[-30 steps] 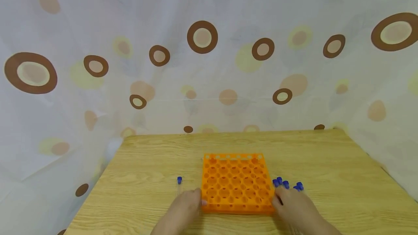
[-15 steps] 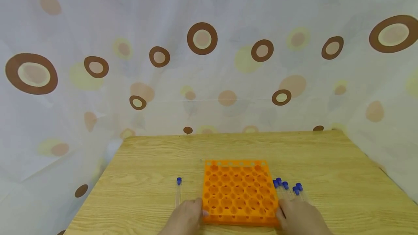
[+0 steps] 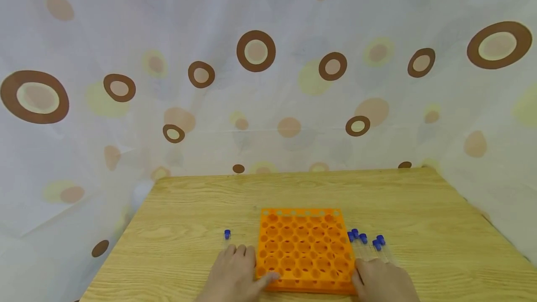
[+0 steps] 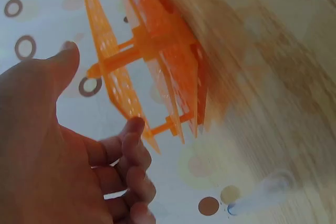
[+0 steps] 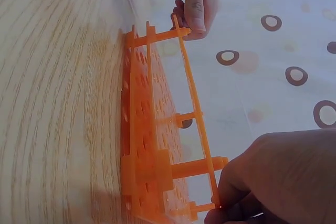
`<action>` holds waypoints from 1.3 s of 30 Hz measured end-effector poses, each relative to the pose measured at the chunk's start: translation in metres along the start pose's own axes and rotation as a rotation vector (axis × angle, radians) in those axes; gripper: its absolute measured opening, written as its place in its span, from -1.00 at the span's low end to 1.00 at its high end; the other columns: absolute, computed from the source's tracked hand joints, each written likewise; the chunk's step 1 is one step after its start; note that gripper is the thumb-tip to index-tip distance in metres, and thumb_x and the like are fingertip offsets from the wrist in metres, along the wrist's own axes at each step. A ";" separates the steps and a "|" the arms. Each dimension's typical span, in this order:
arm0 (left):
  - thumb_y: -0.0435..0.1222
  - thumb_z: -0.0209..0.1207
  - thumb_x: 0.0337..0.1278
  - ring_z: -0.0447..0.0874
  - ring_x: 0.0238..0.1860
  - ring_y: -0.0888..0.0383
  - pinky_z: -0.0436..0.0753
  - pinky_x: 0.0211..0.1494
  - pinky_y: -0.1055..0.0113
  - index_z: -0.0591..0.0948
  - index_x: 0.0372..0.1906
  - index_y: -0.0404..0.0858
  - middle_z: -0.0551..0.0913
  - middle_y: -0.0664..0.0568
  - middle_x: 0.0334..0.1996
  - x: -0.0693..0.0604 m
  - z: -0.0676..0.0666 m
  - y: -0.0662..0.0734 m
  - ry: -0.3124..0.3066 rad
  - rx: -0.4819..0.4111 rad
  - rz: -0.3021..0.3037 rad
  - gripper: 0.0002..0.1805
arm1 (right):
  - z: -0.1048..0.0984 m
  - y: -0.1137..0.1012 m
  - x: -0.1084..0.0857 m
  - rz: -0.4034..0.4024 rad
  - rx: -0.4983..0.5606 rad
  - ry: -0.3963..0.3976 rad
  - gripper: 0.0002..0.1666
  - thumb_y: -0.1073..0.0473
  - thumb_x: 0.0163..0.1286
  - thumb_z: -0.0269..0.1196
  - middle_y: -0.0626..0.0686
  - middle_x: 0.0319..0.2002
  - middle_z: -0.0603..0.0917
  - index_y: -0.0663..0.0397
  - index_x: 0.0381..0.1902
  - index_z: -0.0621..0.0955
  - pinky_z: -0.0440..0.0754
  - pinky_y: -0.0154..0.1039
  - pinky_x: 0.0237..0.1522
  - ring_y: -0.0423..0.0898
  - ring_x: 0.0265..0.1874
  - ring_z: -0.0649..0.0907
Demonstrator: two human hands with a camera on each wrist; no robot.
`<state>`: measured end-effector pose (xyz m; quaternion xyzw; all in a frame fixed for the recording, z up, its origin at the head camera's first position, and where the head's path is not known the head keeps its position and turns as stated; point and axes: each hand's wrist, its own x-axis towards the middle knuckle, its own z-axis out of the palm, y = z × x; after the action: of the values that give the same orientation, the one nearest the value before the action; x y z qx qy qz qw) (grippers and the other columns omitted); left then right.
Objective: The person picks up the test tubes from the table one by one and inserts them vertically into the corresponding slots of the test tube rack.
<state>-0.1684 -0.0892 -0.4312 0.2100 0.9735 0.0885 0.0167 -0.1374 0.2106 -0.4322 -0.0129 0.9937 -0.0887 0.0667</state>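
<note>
An orange test tube rack (image 3: pixel 304 239) with rows of round holes stands on the wooden table. My left hand (image 3: pixel 235 271) is at its front left corner, the thumb over the top plate. In the left wrist view the thumb is spread away from the loosely bent fingers, and a fingertip touches the plate's edge. At the front right corner my right hand (image 3: pixel 382 281) grips the rack's edge, its fingers curled. Beyond my left hand lies a clear tube with a blue cap (image 3: pixel 227 234), partly hidden. Several blue-capped tubes (image 3: pixel 363 238) lie past my right hand.
The wooden table (image 3: pixel 201 199) runs back to a hanging white sheet (image 3: pixel 272 92) printed with brown and yellow circles. This sheet also rises along the left and right sides of the table.
The rack has come nearer to me along the table with both hands on it. My left hand has since loosened, its fingers spreading and the thumb lying over the front corner.
</note>
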 end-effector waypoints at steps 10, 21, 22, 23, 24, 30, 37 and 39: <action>0.63 -0.18 -0.08 0.50 -0.24 -0.06 0.49 0.05 -0.05 0.55 -0.18 -0.38 0.59 -0.15 -0.32 0.005 0.015 0.014 0.054 0.086 -0.076 0.08 | 0.005 0.004 0.003 0.014 0.034 0.000 -0.66 0.05 0.38 0.15 -0.08 -0.71 0.39 -0.07 -0.61 0.42 0.25 -0.20 -0.62 -0.13 -0.71 0.38; 0.60 -0.31 0.03 0.37 -0.29 0.00 0.36 -0.13 0.11 0.48 -0.28 -0.30 0.48 -0.08 -0.39 0.006 0.023 0.012 0.067 0.146 -0.064 -0.01 | 0.001 0.021 0.004 -0.034 0.201 -0.053 -0.64 0.02 0.48 0.13 -0.10 -0.67 0.43 -0.10 -0.56 0.48 0.33 -0.25 -0.56 -0.16 -0.66 0.43; 0.60 -0.31 0.03 0.36 -0.30 0.00 0.35 -0.14 0.12 0.47 -0.29 -0.30 0.47 -0.08 -0.40 0.006 0.024 0.013 0.074 0.150 -0.062 -0.01 | -0.002 0.024 0.005 -0.037 0.229 -0.070 -0.66 -0.01 0.50 0.12 -0.10 -0.62 0.50 -0.08 -0.50 0.54 0.42 -0.22 -0.52 -0.15 -0.61 0.51; 0.60 -0.32 0.03 0.35 -0.30 0.01 0.34 -0.15 0.13 0.47 -0.30 -0.29 0.47 -0.07 -0.40 0.006 0.024 0.013 0.079 0.155 -0.061 -0.02 | -0.004 0.029 0.006 -0.035 0.262 -0.083 -0.68 -0.02 0.52 0.10 -0.08 -0.59 0.52 -0.07 -0.45 0.57 0.45 -0.22 -0.49 -0.13 -0.59 0.52; 0.60 -0.32 0.02 0.35 -0.30 0.03 0.33 -0.15 0.14 0.46 -0.30 -0.28 0.46 -0.06 -0.40 0.006 0.024 0.013 0.083 0.158 -0.062 -0.02 | -0.007 0.034 0.008 -0.039 0.290 -0.085 -0.67 -0.02 0.53 0.08 -0.07 -0.58 0.53 -0.04 -0.41 0.59 0.47 -0.21 -0.47 -0.12 -0.57 0.53; 0.60 -0.32 0.03 0.26 -0.34 0.06 0.27 -0.21 0.20 0.43 -0.35 -0.25 0.38 -0.01 -0.45 0.005 0.027 0.013 0.130 0.199 -0.053 -0.05 | -0.018 0.071 0.018 -0.004 0.336 -0.030 -0.68 0.10 0.57 0.00 -0.04 -0.64 0.38 0.06 -0.40 0.53 0.33 -0.30 -0.59 -0.16 -0.68 0.36; 0.59 -0.30 0.04 0.25 -0.36 0.05 0.27 -0.23 0.22 0.43 -0.36 -0.26 0.37 -0.02 -0.45 0.005 0.029 0.013 0.143 0.220 -0.048 -0.06 | -0.014 0.100 0.027 0.033 0.287 -0.125 -0.70 0.14 0.55 0.00 -0.02 -0.52 0.53 0.26 -0.25 0.54 0.45 -0.20 -0.47 -0.13 -0.56 0.47; 0.59 -0.28 0.04 0.25 -0.36 0.06 0.27 -0.23 0.23 0.42 -0.36 -0.26 0.36 -0.01 -0.46 0.005 0.029 0.012 0.152 0.216 -0.049 -0.06 | -0.011 0.105 0.030 0.043 0.282 -0.150 -0.68 0.12 0.54 0.02 -0.03 -0.48 0.58 0.31 -0.24 0.54 0.50 -0.16 -0.42 -0.13 -0.51 0.53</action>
<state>-0.1660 -0.0712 -0.4575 0.1795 0.9807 -0.0015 -0.0777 -0.1700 0.3145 -0.4436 0.0115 0.9637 -0.2246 0.1436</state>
